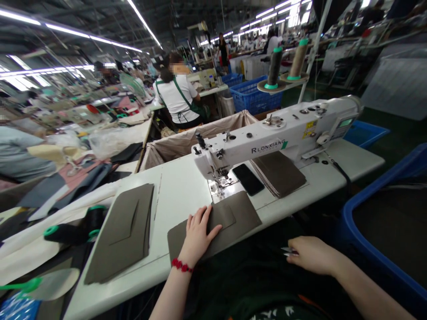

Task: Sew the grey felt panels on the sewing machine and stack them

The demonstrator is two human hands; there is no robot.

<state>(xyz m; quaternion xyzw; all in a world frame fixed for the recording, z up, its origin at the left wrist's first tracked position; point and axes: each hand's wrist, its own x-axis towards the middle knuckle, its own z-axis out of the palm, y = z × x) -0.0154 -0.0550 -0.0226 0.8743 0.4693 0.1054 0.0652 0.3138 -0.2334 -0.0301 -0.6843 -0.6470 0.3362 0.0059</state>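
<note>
My left hand (200,229), with a red bracelet at the wrist, lies flat with fingers spread on a grey-brown fabric panel (245,211). A smaller patch (225,216) sits on that panel, partly under my fingers. The panel's far edge reaches the needle area of a white sewing machine (267,138). Over my lap, off the table's front edge, my right hand (308,254) is closed around thread snips (287,252); only their pointed metal blades show, the rest hidden by my fingers.
A stack of patched panels (125,231) lies on the left of the table. Behind the needle are a phone (248,179) and another fabric stack (280,173). Thread spools (274,66) stand beyond the machine. A blue bin (376,244) is at right. A person (178,98) sits ahead.
</note>
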